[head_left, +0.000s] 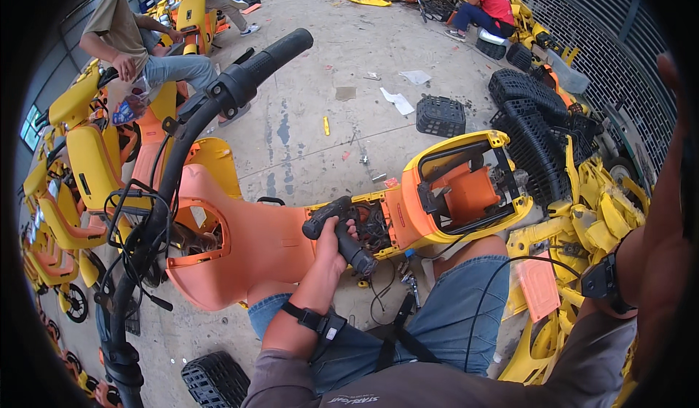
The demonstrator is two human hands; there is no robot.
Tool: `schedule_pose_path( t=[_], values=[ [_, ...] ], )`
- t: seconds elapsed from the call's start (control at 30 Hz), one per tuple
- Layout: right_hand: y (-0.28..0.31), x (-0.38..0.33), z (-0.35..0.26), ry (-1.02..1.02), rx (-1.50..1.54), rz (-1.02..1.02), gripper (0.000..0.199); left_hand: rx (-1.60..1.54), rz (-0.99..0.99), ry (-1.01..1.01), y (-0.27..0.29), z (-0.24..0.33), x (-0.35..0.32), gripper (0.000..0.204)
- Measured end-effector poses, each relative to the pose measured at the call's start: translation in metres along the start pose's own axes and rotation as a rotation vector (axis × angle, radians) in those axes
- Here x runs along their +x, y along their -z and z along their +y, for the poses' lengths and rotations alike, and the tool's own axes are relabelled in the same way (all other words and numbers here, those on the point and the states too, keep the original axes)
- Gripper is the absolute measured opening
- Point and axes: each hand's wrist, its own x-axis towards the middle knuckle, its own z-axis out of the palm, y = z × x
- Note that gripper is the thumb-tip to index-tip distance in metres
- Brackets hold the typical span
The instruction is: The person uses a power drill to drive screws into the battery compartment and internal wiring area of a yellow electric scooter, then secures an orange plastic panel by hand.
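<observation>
At the left of the view, a curved black handlebar with a ribbed rubber grip [218,95] rises over a tangle of black cables. Just right of it sits the orange moulded plastic front panel of a dismantled scooter [247,240], which rests against the person's knees. At centre, the left hand [336,242] is wrapped fully closed around the handle of a black cordless power driver [342,234], fingers curled tight with no gap; the tool lies against the scooter frame beside exposed wiring. Right of the tool, the yellow and orange open rear body shell [466,189] lies tilted. At the far right edge, the right hand [670,73] is raised close to the camera and blurred; whether it is open or closed cannot be determined.
</observation>
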Motion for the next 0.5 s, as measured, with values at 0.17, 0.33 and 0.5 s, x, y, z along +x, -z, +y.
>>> schedule_pose_path(
  t=[0.17,0.33,0.5],
  values=[
    [0.010,-0.006,-0.006,-0.005,-0.036,0.012,0.071,0.010,0.039,0.024,0.005,-0.003,0.009,0.035],
    [0.012,-0.009,-0.013,-0.004,-0.047,0.022,0.071,-0.017,0.030,0.006,0.006,0.001,0.007,0.035],
    [0.017,-0.015,-0.013,-0.003,-0.057,0.022,0.071,-0.015,-0.014,0.029,0.008,-0.001,0.011,0.035]
  ],
)
